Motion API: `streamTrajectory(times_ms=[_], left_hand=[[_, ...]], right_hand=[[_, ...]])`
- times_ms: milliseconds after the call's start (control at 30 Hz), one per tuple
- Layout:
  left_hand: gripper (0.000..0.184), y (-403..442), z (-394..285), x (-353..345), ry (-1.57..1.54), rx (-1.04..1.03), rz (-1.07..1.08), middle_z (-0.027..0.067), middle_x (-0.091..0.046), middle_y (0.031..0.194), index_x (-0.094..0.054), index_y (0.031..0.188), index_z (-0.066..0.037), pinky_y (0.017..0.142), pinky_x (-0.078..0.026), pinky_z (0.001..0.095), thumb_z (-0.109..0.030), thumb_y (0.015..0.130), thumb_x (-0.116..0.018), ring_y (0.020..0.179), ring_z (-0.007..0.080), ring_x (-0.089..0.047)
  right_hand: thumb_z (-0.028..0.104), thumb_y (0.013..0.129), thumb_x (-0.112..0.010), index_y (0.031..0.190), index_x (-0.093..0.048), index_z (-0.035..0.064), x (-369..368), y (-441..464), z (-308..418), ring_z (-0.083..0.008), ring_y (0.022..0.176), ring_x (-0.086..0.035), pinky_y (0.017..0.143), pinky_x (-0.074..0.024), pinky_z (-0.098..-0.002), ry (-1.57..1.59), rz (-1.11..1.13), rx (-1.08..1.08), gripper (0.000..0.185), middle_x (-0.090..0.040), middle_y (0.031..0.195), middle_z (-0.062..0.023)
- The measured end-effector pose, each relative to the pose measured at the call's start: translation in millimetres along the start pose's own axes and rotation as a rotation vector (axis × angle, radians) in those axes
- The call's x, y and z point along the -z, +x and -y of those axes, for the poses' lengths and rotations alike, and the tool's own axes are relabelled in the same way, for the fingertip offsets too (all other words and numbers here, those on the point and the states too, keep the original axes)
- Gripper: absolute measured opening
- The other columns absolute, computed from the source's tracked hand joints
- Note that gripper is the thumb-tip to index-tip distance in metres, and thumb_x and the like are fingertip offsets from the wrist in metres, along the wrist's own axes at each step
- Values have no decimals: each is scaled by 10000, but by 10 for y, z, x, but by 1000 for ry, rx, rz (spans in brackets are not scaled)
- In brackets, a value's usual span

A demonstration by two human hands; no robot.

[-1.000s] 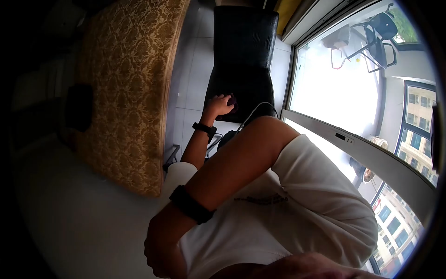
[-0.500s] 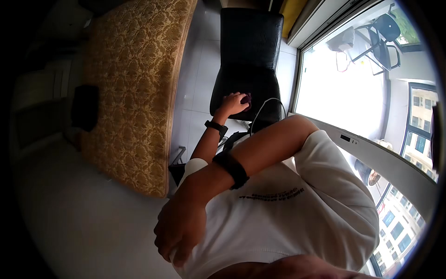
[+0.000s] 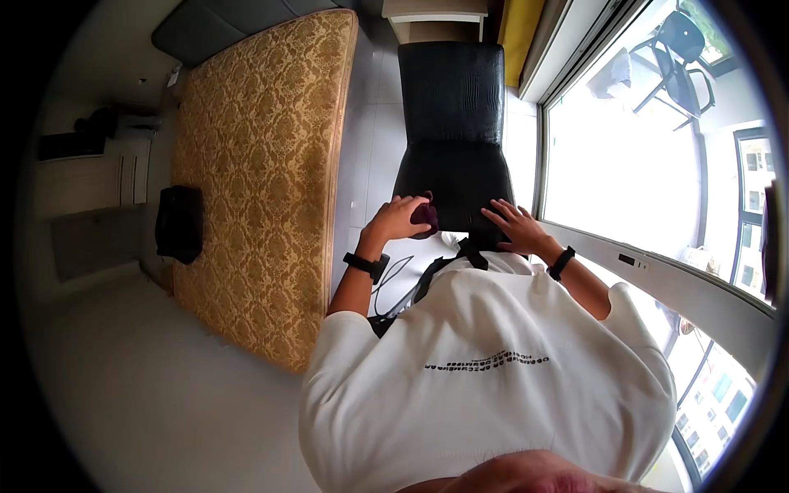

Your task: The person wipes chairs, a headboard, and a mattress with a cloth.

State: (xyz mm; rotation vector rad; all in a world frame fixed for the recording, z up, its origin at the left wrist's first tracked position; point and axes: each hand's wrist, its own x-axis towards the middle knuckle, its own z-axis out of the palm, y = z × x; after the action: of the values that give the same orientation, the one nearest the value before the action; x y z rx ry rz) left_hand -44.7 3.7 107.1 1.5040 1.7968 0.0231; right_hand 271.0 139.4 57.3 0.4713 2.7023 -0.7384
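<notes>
My left hand [image 3: 399, 218] is closed on a dark purple cloth [image 3: 426, 215] at the front left part of a black chair seat [image 3: 460, 177]. The cloth is bunched between thumb and fingers and touches the seat. On the seat's front right edge rests my right hand [image 3: 522, 230], its fingers spread and nothing in it. Both wrists wear black bands. The chair's black backrest [image 3: 452, 90] stands beyond the seat, facing me.
A gold patterned mattress [image 3: 255, 164] lies to the left, with a black bag [image 3: 179, 223] at its far side. Cables [image 3: 393, 275] hang near my left forearm. At the right is a glass door frame [image 3: 541, 156]. Behind the chair stands a small wooden cabinet [image 3: 436, 10].
My right arm has uncrossed from my left side, and its hand has moved onto the chair seat. My left hand still grips the cloth. The view has shifted, showing more beyond the chair.
</notes>
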Motion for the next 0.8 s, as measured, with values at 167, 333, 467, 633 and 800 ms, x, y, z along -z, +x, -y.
streamTrajectory(times_ms=[167,333,467,633,800], left_hand=[[637,57,-23,25,-19,-89,-186,108,-556,1181,-536,1275,-159,917,-511,429,-286,721,-822,1098,345,-583],[652,-7,28,228,-111,-32,-189,115,-532,1227,-524,1291,-170,921,-514,418,-249,718,-825,1103,341,-590],[638,-132,155,415,-50,-29,-296,132,-508,1283,-539,1274,-171,901,-523,432,-207,710,-835,1126,356,-584],[593,309,-37,624,-29,22,-386,122,-549,1189,-556,1238,-151,867,-523,452,-212,710,-819,1070,366,-595],[563,775,-384,765,168,159,-179,110,-552,1154,-589,1223,-188,848,-484,476,-114,682,-729,1054,342,-589]], right_hand=[[387,728,-794,1419,-407,174,131,270,-51,-323,1372,-359,1141,-273,-521,33,-126,-34,820,-419,1431,-144],[354,687,-810,1156,-538,133,604,537,-312,-286,1141,-518,1097,-354,-445,167,-77,55,585,-525,1118,-83],[337,672,-824,1234,-537,141,700,718,-413,-296,1128,-522,1105,-348,-461,207,-187,78,661,-523,1158,-88],[345,672,-818,1378,-484,128,903,875,-638,-318,1299,-470,1160,-304,-460,314,-155,88,811,-475,1411,-103],[348,653,-829,1363,-504,130,1012,923,-757,-316,1255,-512,1138,-339,-450,326,-138,101,811,-521,1367,-113]])
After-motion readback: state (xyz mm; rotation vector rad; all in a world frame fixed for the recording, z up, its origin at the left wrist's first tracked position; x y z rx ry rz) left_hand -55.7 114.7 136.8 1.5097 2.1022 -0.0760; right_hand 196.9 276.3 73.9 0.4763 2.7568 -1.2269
